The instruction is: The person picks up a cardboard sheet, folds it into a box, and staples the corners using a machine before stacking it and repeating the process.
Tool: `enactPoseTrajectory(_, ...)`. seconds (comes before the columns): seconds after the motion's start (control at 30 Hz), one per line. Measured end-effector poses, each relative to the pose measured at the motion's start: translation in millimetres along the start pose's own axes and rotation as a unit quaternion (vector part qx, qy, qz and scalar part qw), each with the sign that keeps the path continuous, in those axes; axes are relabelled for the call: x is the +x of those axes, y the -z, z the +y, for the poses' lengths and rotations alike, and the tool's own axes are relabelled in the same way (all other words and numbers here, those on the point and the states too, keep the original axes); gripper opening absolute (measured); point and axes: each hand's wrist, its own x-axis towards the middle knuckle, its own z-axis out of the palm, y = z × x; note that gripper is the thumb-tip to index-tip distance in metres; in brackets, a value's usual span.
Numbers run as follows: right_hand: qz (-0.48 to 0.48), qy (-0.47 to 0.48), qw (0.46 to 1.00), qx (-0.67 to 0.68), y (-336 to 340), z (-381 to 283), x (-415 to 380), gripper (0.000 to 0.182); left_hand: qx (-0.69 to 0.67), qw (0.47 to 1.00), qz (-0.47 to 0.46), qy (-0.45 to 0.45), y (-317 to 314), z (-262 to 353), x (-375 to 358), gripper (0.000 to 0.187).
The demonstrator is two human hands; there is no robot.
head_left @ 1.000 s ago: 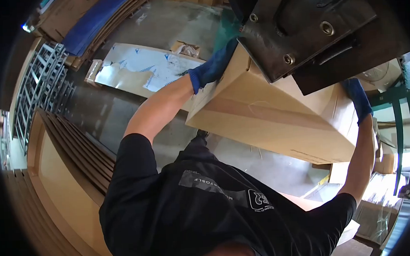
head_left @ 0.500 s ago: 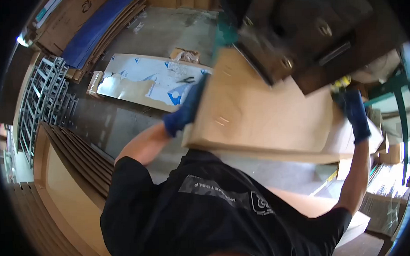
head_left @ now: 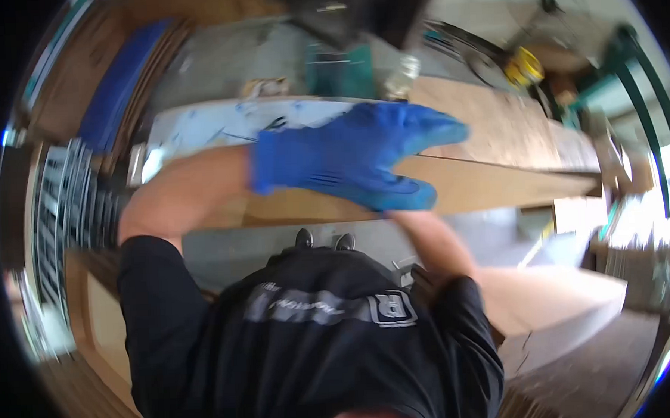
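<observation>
My left hand (head_left: 362, 155), in a blue work glove, reaches across in front of my chest. Its fingers point right and the thumb stands apart from them, with nothing between. Beneath it in view lies a long, tan carton-like piece (head_left: 498, 185), stretching from left to right close in front of me. My right forearm (head_left: 437, 242) comes up from the lower right, and my left glove hides nearly all of the right hand. A flat tan panel surface (head_left: 488, 120) lies just beyond, on the right.
A panel with blue-and-white film (head_left: 197, 125) lies ahead on the left. Metal racks (head_left: 69, 206) stand at far left, near a blue sheet (head_left: 124, 87). A green frame (head_left: 645, 113) rises at right, beside a yellow object (head_left: 523, 68). A pale board (head_left: 556, 296) juts out lower right.
My hands have left the carton's two sides and come together before my chest, the left crossing over the right. The carton now sits lower. The dark object overhead has shifted up in view.
</observation>
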Motion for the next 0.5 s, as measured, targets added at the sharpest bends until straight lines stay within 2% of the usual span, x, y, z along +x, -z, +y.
enactPoseTrajectory(0.07,-0.014,0.013,0.985,0.172,-97.2,17.9,17.6,0.043,0.063,0.989,-0.077,0.112,-88.1,-51.3,14.3,0.063)
enactPoseTrajectory(0.1,-0.019,0.011,0.97,0.242,-134.7,25.2,20.0,0.042,0.062,0.962,-0.184,0.19,-82.2,-41.1,25.5,0.056)
enactPoseTrajectory(0.13,-0.022,0.022,0.959,0.281,-157.9,29.2,13.8,0.042,0.062,0.946,-0.239,0.209,-79.5,-46.5,18.9,0.049)
enactPoseTrajectory(0.17,-0.022,0.045,0.953,0.299,-164.5,28.8,3.5,0.045,0.063,0.927,-0.294,0.226,-76.8,-51.6,12.2,0.043)
enactPoseTrajectory(0.2,-0.022,0.069,0.95,0.305,-158.6,23.4,-12.7,0.048,0.055,0.932,-0.308,0.182,-83.4,-71.9,-12.5,0.037)
enactPoseTrajectory(0.23,-0.035,0.068,0.953,0.293,-131.2,16.0,-42.6,0.045,0.031,0.943,-0.271,0.191,-71.2,-85.6,-38.9,0.042)
enactPoseTrajectory(0.27,-0.05,0.072,0.958,0.274,-99.4,15.3,-72.5,0.043,0.092,0.931,-0.277,0.221,-48.3,-95.1,-64.9,0.048)
enactPoseTrajectory(0.3,-0.067,0.08,0.961,0.257,-71.4,21.1,-102.6,0.041,0.04,0.936,-0.244,0.252,-13.7,-102.3,-92.0,0.054)
enactPoseTrajectory(0.33,-0.196,-0.125,0.913,0.336,-46.2,51.7,-147.5,0.039,0.049,0.933,-0.222,0.278,20.1,-121.4,-130.1,0.056)
enactPoseTrajectory(0.37,-0.178,-0.249,0.942,0.138,-62.8,119.4,-215.8,0.035,0.134,0.863,-0.285,0.394,62.7,-113.2,-138.6,0.058)
enactPoseTrajectory(0.4,-0.033,-0.493,0.831,0.256,-61.9,203.8,-309.3,0.032,0.103,0.851,-0.238,0.456,96.3,-143.3,-185.6,0.057)
enactPoseTrajectory(0.43,0.148,-0.62,0.763,0.102,-8.1,230.5,-369.2,0.026,0.07,0.836,-0.18,0.513,129.9,-173.0,-232.9,0.055)
enactPoseTrajectory(0.47,0.369,-0.596,0.676,0.229,22.9,254.9,-394.8,0.025,0.039,0.818,-0.116,0.562,163.6,-202.1,-280.7,0.054)
enactPoseTrajectory(0.5,0.578,-0.492,0.568,0.318,53.8,278.9,-420.4,0.03,0.049,0.824,-0.082,0.559,163.2,-202.1,-281.8,0.054)
